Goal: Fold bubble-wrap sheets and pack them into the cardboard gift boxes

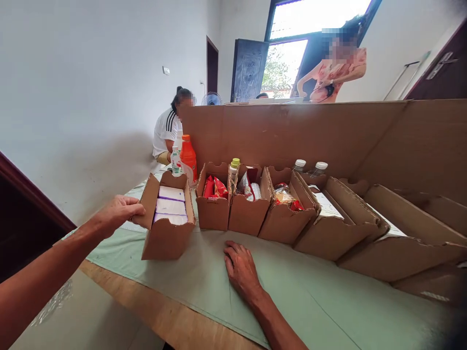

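Note:
At the left of the table, my left hand pinches the side wall of a cardboard box. White packs with purple edges, which look like tissue packs, fill that box. My right hand rests palm down on the green tablecloth, holding nothing. Just behind it stands a row of cardboard boxes. The nearest box holds red packets. Beside it, another box has a bag and a white item inside.
More cardboard boxes continue to the right. An orange bottle and a clear bottle stand behind the left box. A tall cardboard partition runs behind the row. Beyond it are a seated person and a standing person.

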A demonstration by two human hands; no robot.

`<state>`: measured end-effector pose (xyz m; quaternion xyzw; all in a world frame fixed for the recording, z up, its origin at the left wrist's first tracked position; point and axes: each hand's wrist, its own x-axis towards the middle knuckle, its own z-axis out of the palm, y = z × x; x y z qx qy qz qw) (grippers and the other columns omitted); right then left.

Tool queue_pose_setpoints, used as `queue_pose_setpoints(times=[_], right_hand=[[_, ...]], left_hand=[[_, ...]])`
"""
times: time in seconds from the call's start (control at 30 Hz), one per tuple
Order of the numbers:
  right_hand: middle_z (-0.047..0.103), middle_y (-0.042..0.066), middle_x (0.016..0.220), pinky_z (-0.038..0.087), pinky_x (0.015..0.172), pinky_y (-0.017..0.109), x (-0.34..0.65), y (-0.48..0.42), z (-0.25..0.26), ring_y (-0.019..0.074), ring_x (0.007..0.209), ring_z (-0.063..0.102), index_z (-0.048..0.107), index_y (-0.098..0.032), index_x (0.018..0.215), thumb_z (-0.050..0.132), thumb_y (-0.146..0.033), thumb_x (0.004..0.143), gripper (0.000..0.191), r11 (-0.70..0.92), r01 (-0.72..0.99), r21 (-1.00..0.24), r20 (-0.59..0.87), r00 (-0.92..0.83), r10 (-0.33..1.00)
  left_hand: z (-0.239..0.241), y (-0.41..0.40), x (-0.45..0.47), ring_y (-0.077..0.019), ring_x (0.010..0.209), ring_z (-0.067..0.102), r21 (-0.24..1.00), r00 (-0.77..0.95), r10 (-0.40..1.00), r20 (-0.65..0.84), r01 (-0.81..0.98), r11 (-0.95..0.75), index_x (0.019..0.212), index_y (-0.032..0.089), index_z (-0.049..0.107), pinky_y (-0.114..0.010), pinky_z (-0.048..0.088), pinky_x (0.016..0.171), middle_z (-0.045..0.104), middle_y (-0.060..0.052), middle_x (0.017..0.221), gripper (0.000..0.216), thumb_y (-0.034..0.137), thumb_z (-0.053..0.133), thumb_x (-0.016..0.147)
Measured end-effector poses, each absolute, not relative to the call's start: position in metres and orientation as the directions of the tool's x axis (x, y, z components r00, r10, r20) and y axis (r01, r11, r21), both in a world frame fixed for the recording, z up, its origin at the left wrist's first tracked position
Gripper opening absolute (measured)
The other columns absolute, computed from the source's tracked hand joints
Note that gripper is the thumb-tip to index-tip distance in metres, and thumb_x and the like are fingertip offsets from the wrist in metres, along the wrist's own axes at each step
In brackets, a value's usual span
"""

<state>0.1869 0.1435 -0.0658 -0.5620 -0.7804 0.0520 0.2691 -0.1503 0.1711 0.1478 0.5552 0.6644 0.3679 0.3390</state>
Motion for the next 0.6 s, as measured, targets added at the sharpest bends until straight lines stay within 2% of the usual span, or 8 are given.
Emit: queue_pose_setpoints(times=[0.2, 0.27, 0.33, 0.4, 0.47, 0.53, 0.6], right_hand=[[0.067, 0.016, 0.134, 0.047, 0.101, 0.050, 0.190, 0.147, -0.060, 0.0323, 0.121, 0.062, 0.073, -0.017, 0.107, 0.049, -0.017, 0.092, 0.029, 0.351, 0.830, -0.433, 0.278, -0.247, 0.928], [0.064, 0.017, 0.139, 0.046, 0.103, 0.052, 0.189, 0.138, -0.054, 0.0337, 0.124, 0.060, 0.071, -0.016, 0.118, 0.055, -0.022, 0.090, 0.033, 0.355, 0.819, -0.451, 0.238, -0.272, 0.932], [0.059, 0.016, 0.146, 0.045, 0.107, 0.052, 0.181, 0.119, -0.042, 0.0340, 0.130, 0.057, 0.062, -0.017, 0.136, 0.063, -0.031, 0.086, 0.052, 0.395, 0.775, -0.493, 0.204, -0.338, 0.919], [0.054, 0.015, 0.153, 0.044, 0.110, 0.050, 0.166, 0.096, -0.025, 0.0339, 0.135, 0.053, 0.047, -0.019, 0.152, 0.069, -0.042, 0.085, 0.074, 0.449, 0.662, -0.600, 0.201, -0.419, 0.886], [0.051, 0.014, 0.155, 0.045, 0.110, 0.049, 0.149, 0.074, -0.007, 0.0342, 0.137, 0.051, 0.039, -0.023, 0.157, 0.070, -0.051, 0.086, 0.083, 0.437, 0.511, -0.741, 0.221, -0.429, 0.876], [0.053, 0.012, 0.152, 0.047, 0.108, 0.048, 0.138, 0.062, 0.008, 0.0336, 0.135, 0.053, 0.040, -0.026, 0.156, 0.068, -0.054, 0.088, 0.079, 0.353, 0.399, -0.846, 0.212, -0.357, 0.910], [0.056, 0.010, 0.150, 0.047, 0.108, 0.047, 0.138, 0.059, 0.016, 0.0323, 0.134, 0.054, 0.045, -0.026, 0.152, 0.065, -0.054, 0.091, 0.070, 0.269, 0.349, -0.898, 0.183, -0.261, 0.948]], left_hand=[[0.135, 0.132, -0.145, -0.0197, 0.061, 0.064, 0.953, -0.125, 0.969, -0.215, 0.188, 0.236, 0.057, 0.018, 0.071, -0.028, 0.051, 0.058, 0.072, -0.004, 0.063, 0.023, 0.038, 0.076, 0.047], [0.129, 0.119, -0.143, -0.0196, 0.061, 0.064, 0.957, -0.132, 0.959, -0.250, 0.115, 0.266, 0.056, 0.018, 0.069, -0.027, 0.050, 0.057, 0.070, -0.004, 0.061, 0.024, 0.038, 0.079, 0.047], [0.123, 0.107, -0.144, -0.0198, 0.061, 0.065, 0.956, -0.136, 0.953, -0.269, 0.080, 0.282, 0.058, 0.018, 0.069, -0.028, 0.050, 0.058, 0.069, -0.004, 0.061, 0.026, 0.039, 0.080, 0.049], [0.115, 0.094, -0.144, -0.0199, 0.061, 0.065, 0.954, -0.113, 0.952, -0.286, 0.062, 0.294, 0.062, 0.018, 0.072, -0.029, 0.052, 0.059, 0.071, -0.004, 0.065, 0.028, 0.043, 0.081, 0.052], [0.107, 0.081, -0.143, -0.0216, 0.061, 0.065, 0.955, -0.058, 0.958, -0.282, 0.080, 0.286, 0.067, 0.018, 0.075, -0.032, 0.054, 0.060, 0.072, -0.005, 0.067, 0.031, 0.048, 0.079, 0.059], [0.101, 0.063, -0.138, -0.0253, 0.066, 0.069, 0.960, 0.027, 0.969, -0.247, 0.140, 0.241, 0.068, 0.019, 0.076, -0.035, 0.057, 0.062, 0.073, -0.007, 0.069, 0.034, 0.053, 0.074, 0.069], [0.097, 0.045, -0.130, -0.0300, 0.083, 0.073, 0.963, 0.140, 0.973, -0.186, 0.222, 0.152, 0.073, 0.022, 0.080, -0.038, 0.061, 0.071, 0.078, -0.009, 0.084, 0.035, 0.055, 0.069, 0.077]])
